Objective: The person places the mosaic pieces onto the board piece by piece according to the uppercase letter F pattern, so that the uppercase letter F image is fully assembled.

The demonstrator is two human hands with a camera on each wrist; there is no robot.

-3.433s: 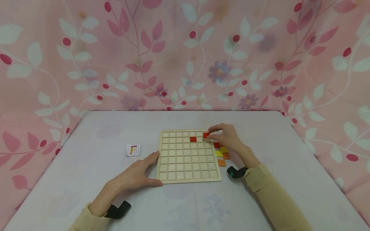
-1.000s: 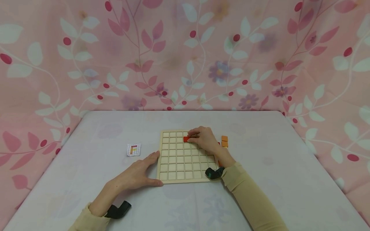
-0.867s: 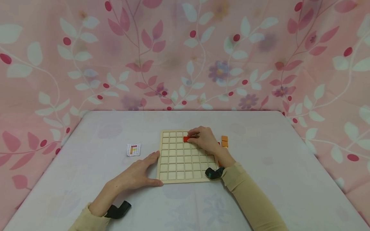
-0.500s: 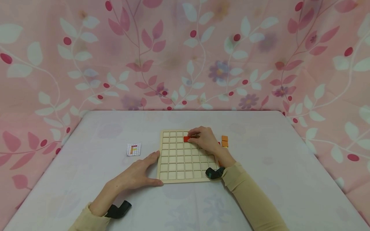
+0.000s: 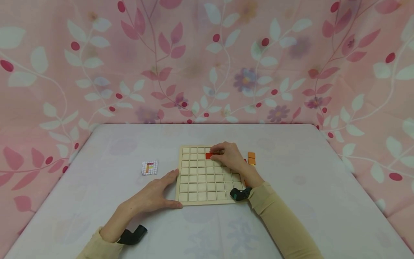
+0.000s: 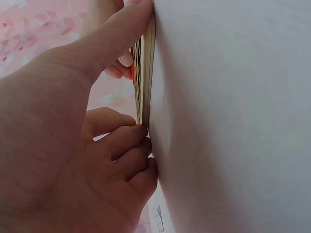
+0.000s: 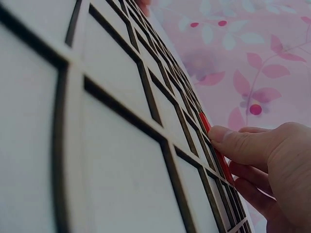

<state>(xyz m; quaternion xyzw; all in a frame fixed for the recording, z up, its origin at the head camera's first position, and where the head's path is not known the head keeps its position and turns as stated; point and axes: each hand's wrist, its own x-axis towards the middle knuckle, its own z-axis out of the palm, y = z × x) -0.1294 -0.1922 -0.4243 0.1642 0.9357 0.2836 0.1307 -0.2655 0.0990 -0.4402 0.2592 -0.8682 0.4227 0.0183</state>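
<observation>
A cream wooden grid board point(image 5: 197, 187) lies mid-table. My left hand point(image 5: 147, 196) rests along its left edge, thumb at the near corner and fingertips touching the side; the left wrist view shows them against the board's edge point(image 6: 146, 77). My right hand point(image 5: 228, 156) is over the far part of the board, thumb and fingers on a red square tile point(image 5: 208, 156) in the second row from the back. In the right wrist view the thumb pinches at that red tile point(image 7: 204, 122), and more red point(image 7: 226, 172) shows below the thumb, by the other fingers. The hand hides the neighbouring cells.
Right of the board lie two orange tiles point(image 5: 251, 158); other tiles there are mostly hidden by my right forearm. A small paper card point(image 5: 150, 168) with a coloured grid pattern lies left of the board. A floral cloth point(image 5: 207, 72) hangs behind the table.
Since the oldest frame my right hand has moved left from the board's far right corner. A red tile now shows one cell left of the earlier one. Over the last second nothing visibly moves.
</observation>
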